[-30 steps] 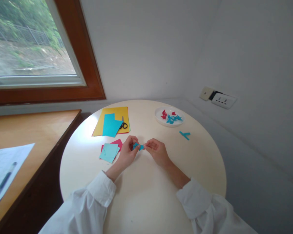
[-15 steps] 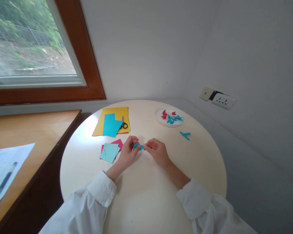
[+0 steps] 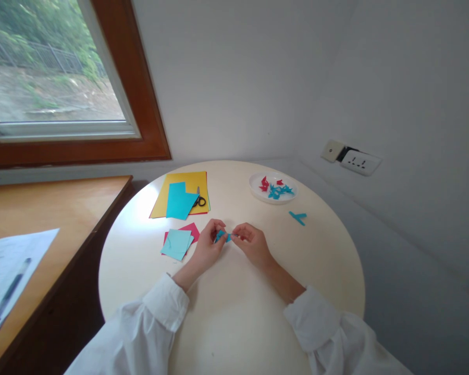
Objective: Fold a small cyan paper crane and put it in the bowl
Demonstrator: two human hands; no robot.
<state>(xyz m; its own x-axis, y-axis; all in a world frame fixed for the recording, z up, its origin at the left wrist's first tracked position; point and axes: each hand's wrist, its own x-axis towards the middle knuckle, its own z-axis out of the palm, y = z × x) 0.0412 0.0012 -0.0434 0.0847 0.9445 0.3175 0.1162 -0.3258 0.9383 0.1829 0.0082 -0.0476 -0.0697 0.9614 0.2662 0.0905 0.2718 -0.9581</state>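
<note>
A small folded piece of blue paper [image 3: 221, 236] is held between my two hands, above the middle of the round table. My left hand [image 3: 210, 242] is closed on its left part, thumb in front, and hides some of it. At its right end, my right hand [image 3: 252, 243] pinches the tip between thumb and forefinger. To the left of my left hand lie pale blue paper squares [image 3: 176, 244], overlapping pink paper squares [image 3: 194, 229].
A white dish [image 3: 254, 195] holds red and blue folded paper pieces. Blue paper strips [image 3: 298, 217] lie right of my hands. At the back left, black-handled scissors [image 3: 200, 201] and a cut blue sheet [image 3: 176, 203] rest on yellow paper [image 3: 159, 200]. A wooden desk [image 3: 82, 200] adjoins.
Both hands keep their hold on the folded blue paper, with only slight finger movement. The whole view has shifted a little.
</note>
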